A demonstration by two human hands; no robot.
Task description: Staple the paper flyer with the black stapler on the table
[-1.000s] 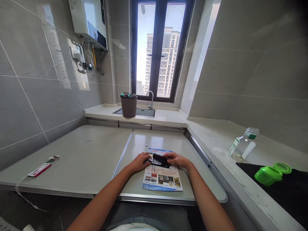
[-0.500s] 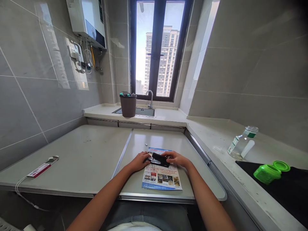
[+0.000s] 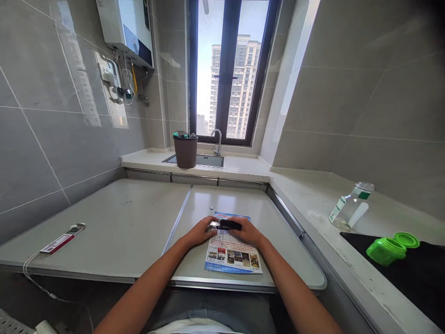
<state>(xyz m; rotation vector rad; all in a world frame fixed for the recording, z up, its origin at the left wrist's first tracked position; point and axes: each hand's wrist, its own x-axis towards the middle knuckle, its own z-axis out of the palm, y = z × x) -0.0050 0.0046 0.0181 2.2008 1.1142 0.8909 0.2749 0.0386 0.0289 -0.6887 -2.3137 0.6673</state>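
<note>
A black stapler (image 3: 229, 225) with a silver metal end (image 3: 214, 224) is held above a printed leaflet (image 3: 232, 250) on the folding table. My right hand (image 3: 247, 230) is closed round its black body. At the metal end, on the left, the fingers of my left hand (image 3: 201, 231) are curled in against it. The leaflet has blue borders, red and black print and a row of small photos. Part of its upper half is hidden by the stapler and my hands. Just beyond the leaflet lies a tiny metallic piece (image 3: 211, 208), too small to name.
A red and white power strip (image 3: 62, 239) with a cable lies at the table's left edge. A brown bin (image 3: 186, 152) stands by the sink (image 3: 210, 161). On the right counter are a glass bottle (image 3: 347, 211) and an open green container (image 3: 385, 250) on a black mat (image 3: 417, 283).
The stapler's black top and metal part, spread apart before, now look closer together. My right hand has come round its body, and it now lies more level across the leaflet.
</note>
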